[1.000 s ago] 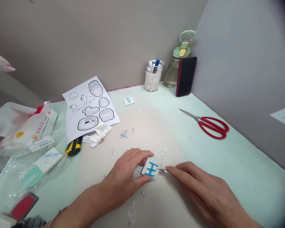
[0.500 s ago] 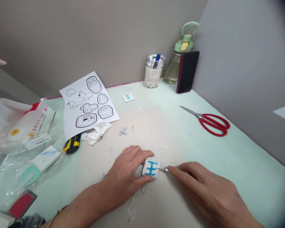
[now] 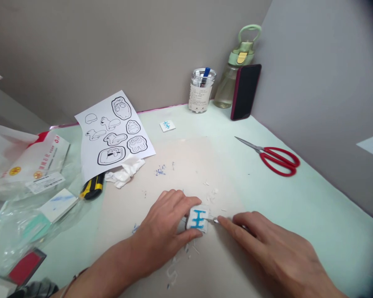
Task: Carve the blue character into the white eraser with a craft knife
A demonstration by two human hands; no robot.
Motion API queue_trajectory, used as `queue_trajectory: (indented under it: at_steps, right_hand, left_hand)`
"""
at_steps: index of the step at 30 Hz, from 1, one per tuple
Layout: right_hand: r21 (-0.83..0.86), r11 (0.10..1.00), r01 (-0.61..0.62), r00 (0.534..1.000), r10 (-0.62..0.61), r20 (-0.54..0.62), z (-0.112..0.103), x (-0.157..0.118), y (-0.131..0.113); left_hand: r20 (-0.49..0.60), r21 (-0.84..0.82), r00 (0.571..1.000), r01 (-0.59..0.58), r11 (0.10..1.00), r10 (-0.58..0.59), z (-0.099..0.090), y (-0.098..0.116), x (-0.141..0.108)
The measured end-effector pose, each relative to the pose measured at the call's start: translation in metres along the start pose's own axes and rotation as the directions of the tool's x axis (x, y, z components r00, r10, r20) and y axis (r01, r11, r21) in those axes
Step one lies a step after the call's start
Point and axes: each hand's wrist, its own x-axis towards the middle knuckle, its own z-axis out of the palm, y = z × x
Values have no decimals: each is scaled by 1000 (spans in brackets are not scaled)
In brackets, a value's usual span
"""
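Between thumb and fingers, my left hand (image 3: 170,219) grips a small white rubber carving block (image 3: 204,221) with a raised blue character on its face. My right hand (image 3: 267,240) is closed around a slim carving knife (image 3: 216,220), its index finger stretched along the metal collar. The blade tip meets the block's right side, close to the blue lines. Most of the handle is hidden in my palm. White shavings (image 3: 211,194) lie around the block on a beige mat (image 3: 186,161).
Red-handled scissors (image 3: 278,161) lie at right. A phone (image 3: 246,92) leans against a green bottle (image 3: 225,87), beside a jar of pens (image 3: 200,97). Further left are a drawing sheet (image 3: 93,159), crumpled tissue (image 3: 124,173), a yellow-black cutter (image 3: 92,188), plastic bags and a red ink pad (image 3: 25,267).
The knife tip has shifted very slightly at the block's right side. Both hands keep their grips, and the block stays nearly in place. The view has tilted a little.
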Motion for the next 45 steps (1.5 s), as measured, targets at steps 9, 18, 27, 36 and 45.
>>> queue_trajectory:
  at_steps: [9,18,27,36,45]
  right_hand:
    - [-9,998,64,998,-64,5,-1,9,1]
    - [49,996,76,994,-80,77,-18,31,-3]
    - [-48,991,123,992,-122,24,-6,11,-8]
    - [-119,988,100,994,-105,-39,-1,6,-14]
    - [-66,997,32,994,-39,-107,16,-4,-12]
  left_hand:
    - [4,49,1000,-16,999,16,-1,0,1]
    - [-62,65,998,-12,998,16,-1,-2,1]
    - [-97,57,995,-22,998,27,-1,-3,1]
    - [-135,39,990,-41,998,46,1,-4,1]
    - [-165,63,986,1,998,10,2,-3,0]
